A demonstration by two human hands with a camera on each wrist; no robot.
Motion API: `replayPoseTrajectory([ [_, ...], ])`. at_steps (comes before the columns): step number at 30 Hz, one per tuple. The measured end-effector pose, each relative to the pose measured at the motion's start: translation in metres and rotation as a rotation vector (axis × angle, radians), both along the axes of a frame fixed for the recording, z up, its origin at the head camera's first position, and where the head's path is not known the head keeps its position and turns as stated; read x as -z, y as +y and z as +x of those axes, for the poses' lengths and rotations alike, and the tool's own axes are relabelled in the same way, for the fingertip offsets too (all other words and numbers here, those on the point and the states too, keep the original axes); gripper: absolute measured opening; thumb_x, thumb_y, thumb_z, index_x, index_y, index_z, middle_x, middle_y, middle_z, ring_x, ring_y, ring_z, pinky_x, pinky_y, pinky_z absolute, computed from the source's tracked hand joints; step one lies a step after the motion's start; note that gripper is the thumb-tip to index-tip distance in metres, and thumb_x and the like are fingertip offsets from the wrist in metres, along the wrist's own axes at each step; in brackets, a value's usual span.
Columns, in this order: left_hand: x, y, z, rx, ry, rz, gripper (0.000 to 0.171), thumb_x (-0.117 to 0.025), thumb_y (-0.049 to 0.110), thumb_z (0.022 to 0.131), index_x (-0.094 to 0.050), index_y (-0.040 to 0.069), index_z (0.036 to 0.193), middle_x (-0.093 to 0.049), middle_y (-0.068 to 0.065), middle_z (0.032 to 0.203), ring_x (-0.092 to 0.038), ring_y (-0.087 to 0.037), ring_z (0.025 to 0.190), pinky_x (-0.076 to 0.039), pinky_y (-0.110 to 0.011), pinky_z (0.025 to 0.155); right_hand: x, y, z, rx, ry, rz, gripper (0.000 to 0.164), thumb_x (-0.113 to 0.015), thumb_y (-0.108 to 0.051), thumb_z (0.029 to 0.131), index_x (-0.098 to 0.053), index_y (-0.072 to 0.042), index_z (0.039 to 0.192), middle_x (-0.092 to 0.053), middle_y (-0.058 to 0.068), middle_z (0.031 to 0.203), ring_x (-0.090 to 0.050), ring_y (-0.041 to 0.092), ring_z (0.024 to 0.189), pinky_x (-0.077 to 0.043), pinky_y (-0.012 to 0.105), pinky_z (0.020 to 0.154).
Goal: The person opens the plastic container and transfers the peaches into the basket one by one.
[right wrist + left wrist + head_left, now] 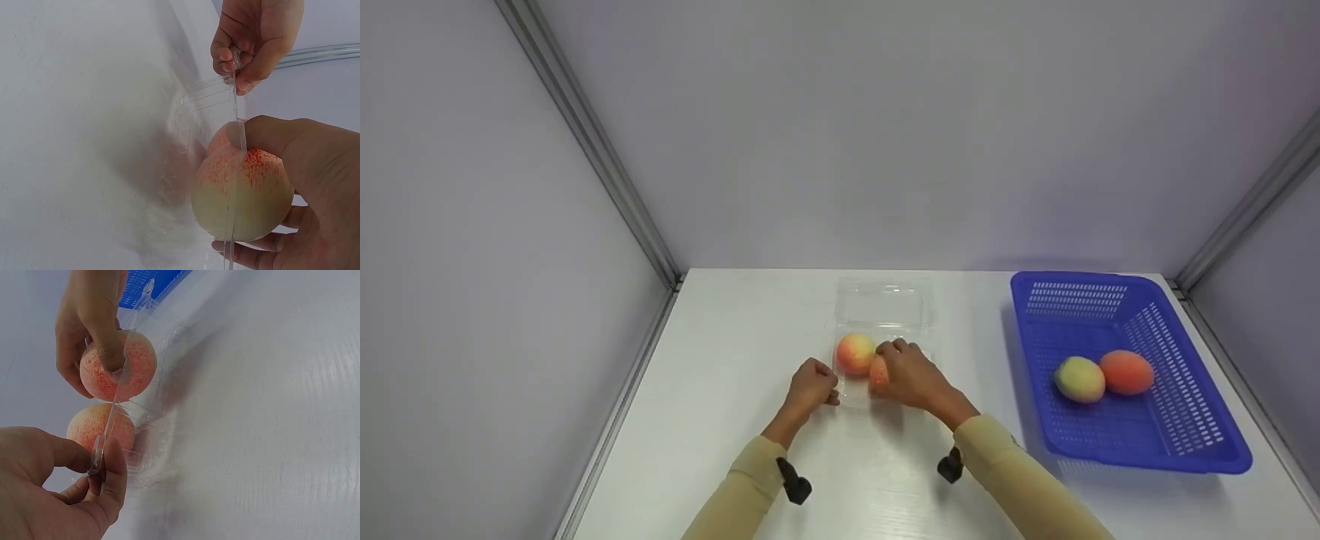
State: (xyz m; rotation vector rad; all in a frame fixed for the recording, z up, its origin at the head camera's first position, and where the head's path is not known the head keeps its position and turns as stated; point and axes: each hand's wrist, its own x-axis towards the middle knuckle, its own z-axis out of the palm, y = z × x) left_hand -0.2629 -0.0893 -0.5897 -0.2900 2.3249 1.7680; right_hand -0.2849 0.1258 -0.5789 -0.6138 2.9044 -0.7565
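A clear plastic clamshell box point(851, 395) lies on the white table, its lid point(883, 306) folded back flat on the far side. At the box's near left corner, my left hand point(812, 387) pinches the rim point(97, 455) between thumb and fingers. My right hand point(913, 377) grips a red and yellowish peach point(242, 194) in the right part of the box, thumb on the near side and fingers around the far side. Beside it, in the left part, another peach point(856, 354) sits in the box. The right hand covers much of the held peach in the head view.
To the right stands a blue plastic basket point(1144, 463) with perforated walls. In it lie a yellowish-green peach point(1080, 379) and an orange-red peach point(1126, 372), touching. Grey walls enclose the table at the back and sides.
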Motion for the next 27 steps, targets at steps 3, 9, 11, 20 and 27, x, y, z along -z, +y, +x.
replayPoseTrajectory([
  [3, 0.000, 0.000, -0.001, 0.001, -0.003, -0.004, 0.006, -0.057, 0.002, 0.098, -0.055, 0.001, 0.104, -0.061, -0.008, 0.089, -0.063, -0.014, 0.070, -0.067, -0.032, 0.070, -0.001, 0.001, -0.001, -0.003, 0.025, -0.005, 0.065, -0.090, -0.029, 0.081, -0.062, -0.005, 0.136, -0.063, 0.016, 0.133, -0.058, 0.037, 0.119, -0.058, 0.055, 0.097],
  [9, -0.001, 0.000, 0.000, 0.004, -0.009, -0.010, 0.009, -0.058, 0.003, 0.098, -0.055, 0.000, 0.106, -0.063, -0.010, 0.092, -0.062, -0.014, 0.070, -0.065, -0.028, 0.067, -0.003, 0.003, -0.003, -0.028, 0.084, -0.023, 0.061, -0.091, -0.026, 0.080, -0.066, -0.005, 0.131, -0.064, 0.017, 0.128, -0.059, 0.039, 0.114, -0.057, 0.054, 0.097],
  [11, -0.001, 0.000, 0.000, 0.005, -0.008, -0.005, 0.009, -0.058, 0.002, 0.098, -0.055, 0.000, 0.106, -0.063, -0.010, 0.092, -0.062, -0.014, 0.070, -0.065, -0.028, 0.066, -0.004, 0.003, -0.004, -0.032, 0.092, -0.017, 0.061, -0.092, -0.027, 0.079, -0.067, -0.005, 0.130, -0.064, 0.017, 0.127, -0.059, 0.039, 0.114, -0.057, 0.054, 0.096],
  [20, -0.002, 0.001, 0.000, -0.004, -0.032, -0.039, 0.010, -0.059, 0.003, 0.099, -0.055, 0.001, 0.107, -0.061, -0.008, 0.091, -0.061, -0.013, 0.070, -0.066, -0.032, 0.070, -0.009, 0.005, -0.003, -0.027, 0.052, -0.015, 0.059, -0.094, -0.027, 0.081, -0.069, -0.008, 0.131, -0.061, 0.016, 0.132, -0.057, 0.038, 0.118, -0.060, 0.054, 0.097],
  [27, -0.002, 0.001, 0.001, -0.004, -0.036, -0.045, 0.009, -0.059, 0.004, 0.100, -0.055, 0.001, 0.107, -0.061, -0.009, 0.093, -0.062, -0.015, 0.072, -0.067, -0.032, 0.072, -0.012, 0.007, -0.005, -0.013, 0.027, -0.038, 0.059, -0.095, -0.025, 0.080, -0.070, -0.008, 0.131, -0.060, 0.015, 0.127, -0.064, 0.034, 0.107, -0.061, 0.052, 0.094],
])
